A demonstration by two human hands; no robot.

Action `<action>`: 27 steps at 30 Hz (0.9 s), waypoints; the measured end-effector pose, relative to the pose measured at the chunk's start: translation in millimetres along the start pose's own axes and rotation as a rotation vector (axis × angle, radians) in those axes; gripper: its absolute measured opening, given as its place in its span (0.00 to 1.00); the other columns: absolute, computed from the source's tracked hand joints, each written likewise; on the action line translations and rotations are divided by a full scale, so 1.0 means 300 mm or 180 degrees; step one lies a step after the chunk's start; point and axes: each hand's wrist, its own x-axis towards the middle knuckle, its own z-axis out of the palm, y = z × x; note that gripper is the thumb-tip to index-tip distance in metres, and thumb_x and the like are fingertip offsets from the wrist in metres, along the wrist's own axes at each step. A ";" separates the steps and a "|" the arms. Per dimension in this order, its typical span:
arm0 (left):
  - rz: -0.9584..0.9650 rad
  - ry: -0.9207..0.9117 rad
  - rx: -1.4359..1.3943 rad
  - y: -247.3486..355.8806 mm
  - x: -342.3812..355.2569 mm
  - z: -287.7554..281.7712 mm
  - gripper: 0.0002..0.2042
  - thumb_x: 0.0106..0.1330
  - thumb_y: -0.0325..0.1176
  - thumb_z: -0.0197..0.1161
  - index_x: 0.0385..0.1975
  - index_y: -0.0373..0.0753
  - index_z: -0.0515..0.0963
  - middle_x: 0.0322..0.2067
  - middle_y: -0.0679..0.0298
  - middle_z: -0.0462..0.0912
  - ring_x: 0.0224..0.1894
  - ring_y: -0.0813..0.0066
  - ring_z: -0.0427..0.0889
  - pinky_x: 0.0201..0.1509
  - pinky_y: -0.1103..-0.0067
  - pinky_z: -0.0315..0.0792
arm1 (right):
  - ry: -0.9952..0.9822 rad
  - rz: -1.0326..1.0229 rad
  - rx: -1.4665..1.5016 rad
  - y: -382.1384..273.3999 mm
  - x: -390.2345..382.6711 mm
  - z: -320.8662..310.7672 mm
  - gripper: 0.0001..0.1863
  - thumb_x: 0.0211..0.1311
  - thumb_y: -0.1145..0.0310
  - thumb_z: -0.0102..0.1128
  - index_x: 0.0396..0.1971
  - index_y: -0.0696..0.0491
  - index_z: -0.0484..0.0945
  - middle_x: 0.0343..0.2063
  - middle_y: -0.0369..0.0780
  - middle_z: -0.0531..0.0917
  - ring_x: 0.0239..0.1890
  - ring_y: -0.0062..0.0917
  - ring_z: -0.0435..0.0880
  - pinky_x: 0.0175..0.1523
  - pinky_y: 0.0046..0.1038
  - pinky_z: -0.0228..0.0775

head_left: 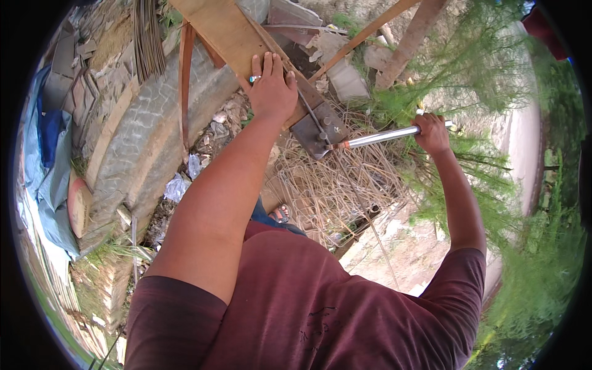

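My left hand [271,89] lies flat on a wooden plank [216,28], fingers spread, a ring on one of them. A thin steel rod [308,108] runs along the plank beside my left thumb. It passes between the pins of a dark metal bending plate [314,132] at the plank's near end, then continues down to the right as a long thin length. My right hand [433,132] is closed round the silver handle of a rebar bending wrench [382,137]. The wrench's orange-tipped end meets the rod at the plate's pins.
Below the plate lies a tangled heap of bent rods [345,185]. A bundle of rods [147,40] rests at upper left, near a paved strip [154,117]. Feathery green plants [468,80] stand at right. A blue tarp [52,166] hangs at far left. My sandalled foot [281,213] shows below.
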 end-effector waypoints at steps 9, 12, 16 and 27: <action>0.0082 0.0298 0.0026 -0.017 -0.002 0.036 0.26 0.67 0.46 0.45 0.64 0.43 0.60 0.66 0.68 0.56 0.70 0.66 0.48 0.67 0.45 0.37 | -0.0210 0.0446 -0.0205 -0.071 -0.091 0.029 0.04 0.50 0.69 0.61 0.25 0.49 0.74 0.20 0.39 0.78 0.33 0.35 0.79 0.42 0.38 0.61; 0.0127 0.0382 0.0031 -0.025 0.009 0.042 0.26 0.67 0.47 0.46 0.63 0.44 0.61 0.65 0.69 0.57 0.70 0.66 0.49 0.67 0.44 0.39 | -0.0177 0.0977 -0.0201 -0.109 -0.100 0.045 0.04 0.49 0.68 0.60 0.26 0.49 0.75 0.22 0.41 0.80 0.35 0.36 0.79 0.45 0.39 0.62; 0.0258 0.0388 0.0037 -0.018 0.020 0.047 0.25 0.67 0.47 0.45 0.62 0.44 0.61 0.65 0.68 0.58 0.69 0.67 0.50 0.66 0.44 0.40 | 0.0105 0.1100 -0.0354 -0.111 -0.156 0.063 0.06 0.44 0.69 0.61 0.27 0.47 0.78 0.25 0.39 0.81 0.34 0.33 0.81 0.43 0.39 0.64; 0.0659 -0.0364 -0.0036 -0.160 0.129 0.069 0.29 0.66 0.52 0.45 0.58 0.36 0.64 0.64 0.54 0.59 0.68 0.60 0.53 0.68 0.51 0.42 | -0.0257 0.2078 -0.0289 -0.412 -0.353 0.035 0.10 0.55 0.61 0.54 0.33 0.48 0.77 0.33 0.43 0.83 0.42 0.38 0.81 0.49 0.45 0.62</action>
